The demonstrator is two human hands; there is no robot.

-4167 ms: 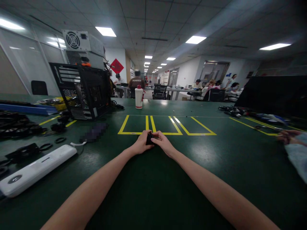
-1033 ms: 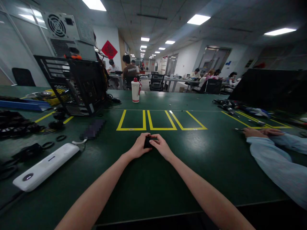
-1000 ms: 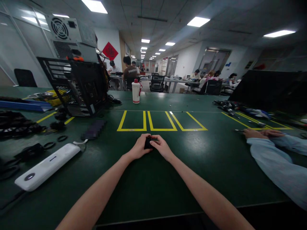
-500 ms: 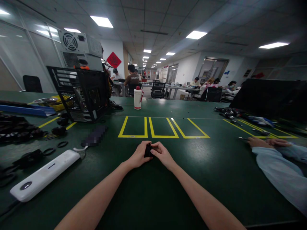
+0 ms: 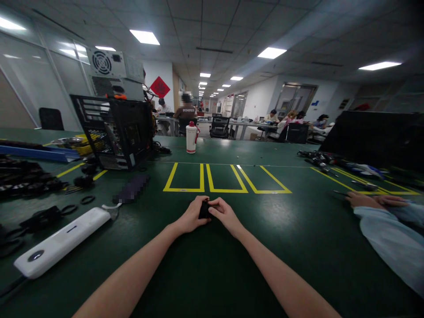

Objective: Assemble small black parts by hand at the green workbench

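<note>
A small black object (image 5: 203, 210) is between my two hands at the middle of the green table (image 5: 212, 269). My left hand (image 5: 192, 215) is wrapped round its left side, thumb at the top and fingers below. From the right, my right hand (image 5: 225, 214) pinches the object with thumb and forefinger. The palms hide part of it. Beyond the hands lie yellow tape outlines (image 5: 228, 191) on the table.
A white device (image 5: 62, 243) and black rings lie at the left, with an open computer case (image 5: 115, 132) behind. A white bottle (image 5: 191, 139) stands farther back. Another person's hands (image 5: 364, 200) and cables (image 5: 318, 157) are at the right.
The whole view has shifted slightly, so the background sits a little lower and farther right. My hands keep nearly the same grip on the black object.
</note>
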